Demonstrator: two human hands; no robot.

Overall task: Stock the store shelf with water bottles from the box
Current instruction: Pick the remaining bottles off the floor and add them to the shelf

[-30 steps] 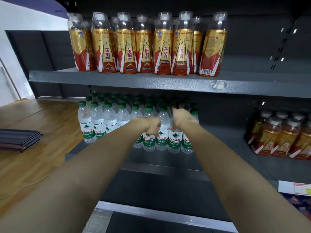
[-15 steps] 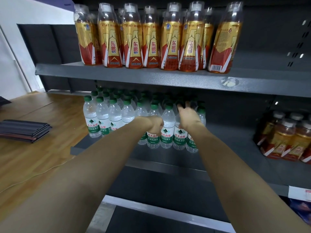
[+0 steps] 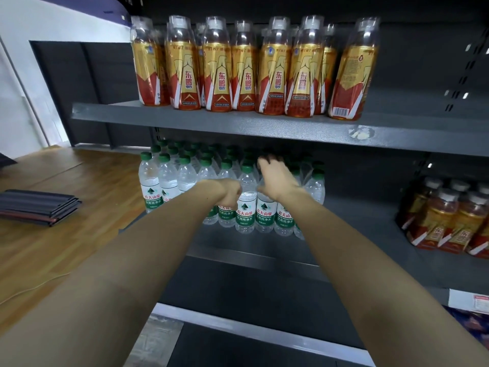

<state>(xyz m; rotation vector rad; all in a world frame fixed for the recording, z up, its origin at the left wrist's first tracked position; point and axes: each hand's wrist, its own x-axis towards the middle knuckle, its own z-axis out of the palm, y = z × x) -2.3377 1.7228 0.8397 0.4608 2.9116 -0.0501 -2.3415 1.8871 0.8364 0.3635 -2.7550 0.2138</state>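
Several clear water bottles [image 3: 169,181] with green caps and green-white labels stand packed in rows on the dark middle shelf [image 3: 246,251]. My left hand [image 3: 229,193] is curled into a fist round the upper part of a front-row water bottle [image 3: 226,214]. My right hand [image 3: 276,177] reaches further in, with its fingers stretched out over the green caps of the bottles behind; the fingertips are blurred. Both forearms stretch in from the bottom of the view. The box is out of sight.
The upper shelf [image 3: 238,123] hangs close above the water bottles and carries gold-and-red drink bottles [image 3: 246,75]. More of these drinks [image 3: 449,221] stand at the right of the middle shelf. To the left is a wooden surface [image 3: 79,234] with a stack of dark folders [image 3: 37,207].
My right hand has lifted off the front bottle and stretched deeper over the caps. My left hand keeps its fist on the front-row bottle. The camera has shifted, so the shelf sits further right.
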